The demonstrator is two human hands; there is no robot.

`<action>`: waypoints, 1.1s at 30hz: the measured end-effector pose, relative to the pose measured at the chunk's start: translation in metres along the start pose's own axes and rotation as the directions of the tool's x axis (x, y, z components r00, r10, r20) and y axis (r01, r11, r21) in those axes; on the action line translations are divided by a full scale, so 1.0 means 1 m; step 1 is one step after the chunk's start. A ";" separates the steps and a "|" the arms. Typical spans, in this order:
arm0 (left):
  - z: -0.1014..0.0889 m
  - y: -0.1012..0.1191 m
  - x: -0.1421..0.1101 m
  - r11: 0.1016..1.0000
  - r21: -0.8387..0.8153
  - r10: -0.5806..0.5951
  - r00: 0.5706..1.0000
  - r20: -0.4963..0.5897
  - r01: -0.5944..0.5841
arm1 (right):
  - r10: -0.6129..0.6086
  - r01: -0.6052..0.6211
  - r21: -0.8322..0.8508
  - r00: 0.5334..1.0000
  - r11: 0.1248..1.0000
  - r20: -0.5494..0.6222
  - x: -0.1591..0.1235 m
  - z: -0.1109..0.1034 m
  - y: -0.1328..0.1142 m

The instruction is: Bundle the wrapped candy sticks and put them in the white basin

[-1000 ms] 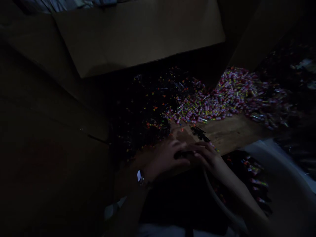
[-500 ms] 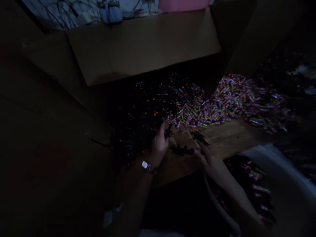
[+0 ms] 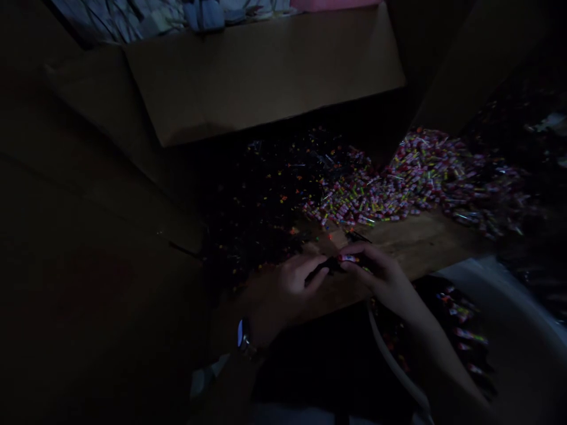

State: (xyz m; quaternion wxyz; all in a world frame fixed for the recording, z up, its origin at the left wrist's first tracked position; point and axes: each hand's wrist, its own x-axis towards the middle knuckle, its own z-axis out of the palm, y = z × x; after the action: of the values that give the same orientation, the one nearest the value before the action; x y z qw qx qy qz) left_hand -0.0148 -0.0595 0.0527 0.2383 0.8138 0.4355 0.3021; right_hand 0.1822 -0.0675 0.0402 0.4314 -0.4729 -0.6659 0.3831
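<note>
The scene is very dark. My left hand (image 3: 296,282), with a watch on its wrist, pinches one end of a small black piece (image 3: 325,265) over a wooden board (image 3: 416,245). My right hand (image 3: 376,273) meets it from the right, fingers closed on a small pink and white item (image 3: 349,258) pressed against the black piece. Just beyond my hands lies a heap of small black pieces with orange dots (image 3: 261,206). To its right spreads a pile of small pink, white and yellow items (image 3: 398,183).
A large cardboard box flap (image 3: 266,71) stands behind the piles, with another cardboard wall (image 3: 460,65) at the right. A white container (image 3: 509,330) with several finished dark items sits at my lower right. The left side is dark cardboard.
My left hand drew back from the black heap toward me, and my right hand came in with a pink item; both hands now meet on the black piece.
</note>
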 end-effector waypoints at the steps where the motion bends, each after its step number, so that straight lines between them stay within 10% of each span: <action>1: 0.000 0.000 0.000 1.000 0.005 0.014 1.000 0.005 -0.014 | -0.019 0.018 -0.017 1.000 1.000 -0.011 0.000 -0.001 -0.001; 19: -0.007 0.003 -0.004 0.958 0.179 0.196 0.966 0.168 -0.225 | -0.039 0.054 -0.092 0.986 0.994 0.162 -0.004 -0.010 -0.002; 25: 0.020 -0.008 -0.014 0.902 0.239 0.296 0.918 0.263 -0.359 | 0.051 0.002 -0.134 0.919 0.991 0.392 -0.009 -0.018 0.018; 33: 0.045 -0.026 -0.021 0.800 0.393 0.391 0.891 0.233 -0.454 | 0.097 -0.028 -0.197 0.933 0.980 0.346 -0.021 -0.013 0.036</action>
State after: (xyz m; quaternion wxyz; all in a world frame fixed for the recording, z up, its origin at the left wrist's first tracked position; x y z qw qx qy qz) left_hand -0.0076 -0.0695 -0.0019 0.0062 0.9418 0.2813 0.1839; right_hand 0.2088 -0.0769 0.0067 0.2454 -0.4560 -0.7504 0.4107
